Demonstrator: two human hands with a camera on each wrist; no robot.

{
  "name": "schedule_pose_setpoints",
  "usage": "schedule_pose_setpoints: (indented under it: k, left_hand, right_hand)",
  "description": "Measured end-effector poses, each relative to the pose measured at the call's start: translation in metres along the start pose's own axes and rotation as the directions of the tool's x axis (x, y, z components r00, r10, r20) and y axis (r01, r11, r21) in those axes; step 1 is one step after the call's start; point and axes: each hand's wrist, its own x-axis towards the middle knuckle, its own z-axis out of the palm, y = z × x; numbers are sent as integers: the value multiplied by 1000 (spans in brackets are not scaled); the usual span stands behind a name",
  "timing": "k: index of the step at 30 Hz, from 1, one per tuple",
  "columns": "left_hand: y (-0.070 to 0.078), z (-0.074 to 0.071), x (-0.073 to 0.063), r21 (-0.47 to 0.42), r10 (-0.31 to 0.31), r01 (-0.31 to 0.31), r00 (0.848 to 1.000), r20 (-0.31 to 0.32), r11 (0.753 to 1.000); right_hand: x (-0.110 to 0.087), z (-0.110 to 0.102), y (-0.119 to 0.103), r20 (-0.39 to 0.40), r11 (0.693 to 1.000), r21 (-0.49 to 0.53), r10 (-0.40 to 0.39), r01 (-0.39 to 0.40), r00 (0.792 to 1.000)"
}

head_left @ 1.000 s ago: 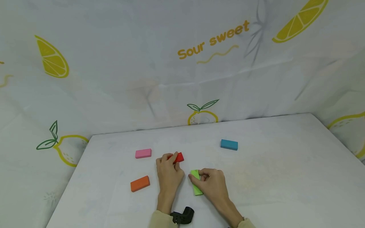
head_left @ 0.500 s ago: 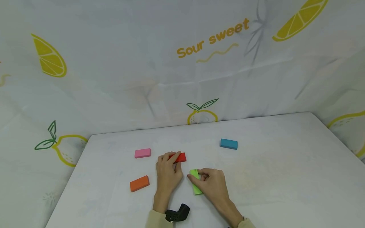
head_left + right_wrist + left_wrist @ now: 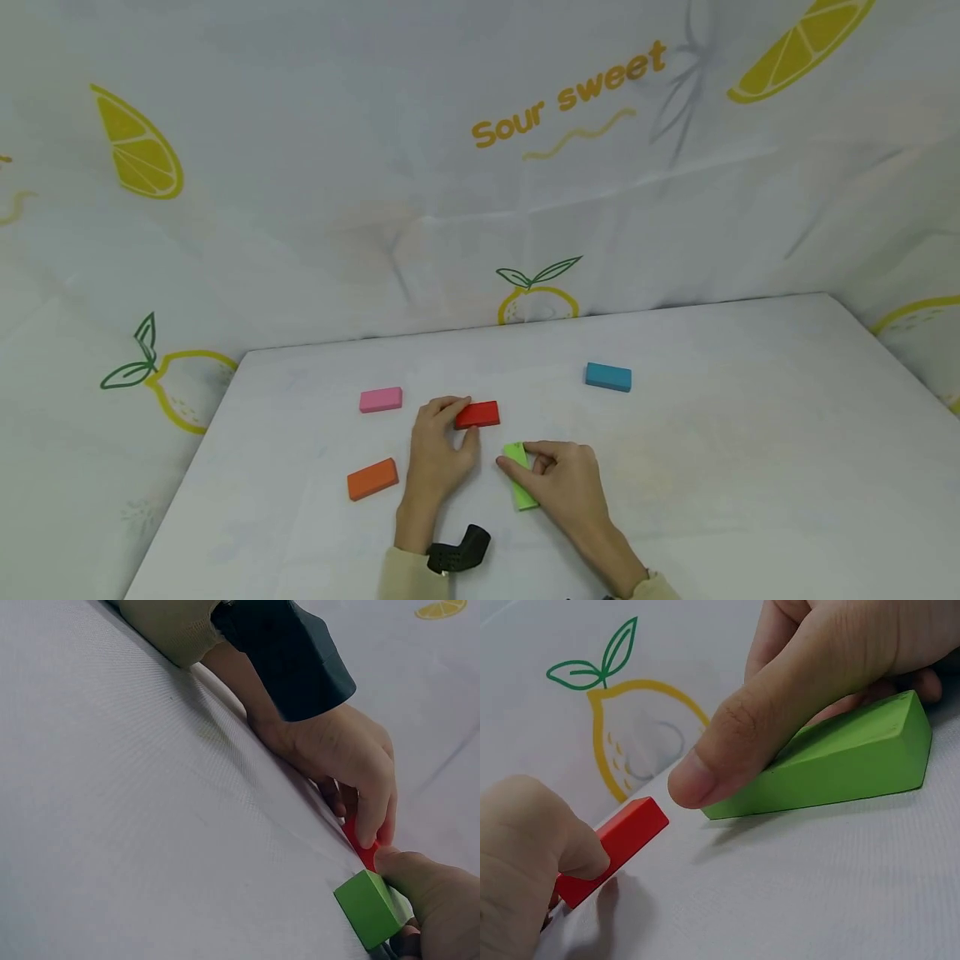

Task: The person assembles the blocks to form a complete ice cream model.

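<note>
My left hand (image 3: pixel 435 458) pinches a red rectangular block (image 3: pixel 477 414) at its left end, thumb on the near side and fingers on the far side. In the left wrist view the free end of the red block (image 3: pixel 634 827) points toward the green block. My right hand (image 3: pixel 570 487) pinches a light green block (image 3: pixel 523 498), which stands lengthwise nearer to me. Its thumb crosses the long side of the green block (image 3: pixel 840 776) in the left wrist view. A gap separates the two blocks in the head view. The right hand hides part of the green block.
On the white table (image 3: pixel 735 450) lie a pink block (image 3: pixel 381 400) and an orange block (image 3: pixel 372 479) to the left, and a blue block (image 3: pixel 608 377) at the back right. A lemon-print cloth (image 3: pixel 337 183) hangs behind. A black device (image 3: pixel 459 550) sits on the left wrist.
The red block has turned to lie more level and shifted slightly right, with more of it showing. My left wrist has swung left and a bit forward. The right hand and green block look nearly still.
</note>
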Motion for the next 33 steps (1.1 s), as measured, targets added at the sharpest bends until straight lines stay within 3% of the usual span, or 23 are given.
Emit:
schedule_pose_setpoints:
  k: [10,18,33]
  left_hand:
    - [-1,-1,2,-76,-42,36,996,-77,996]
    - [0,0,3,-93,-70,64,996,-60,994]
    - [-2,1,4,-68,-2,-2,999,-54,998]
  right_hand:
    - [0,1,-1,3,1000,-23,11,-10,1000]
    - [0,0,-1,-5,999,-49,-4,4,1000]
    - [2,-5,0,54,1000,-29,-5,6,999]
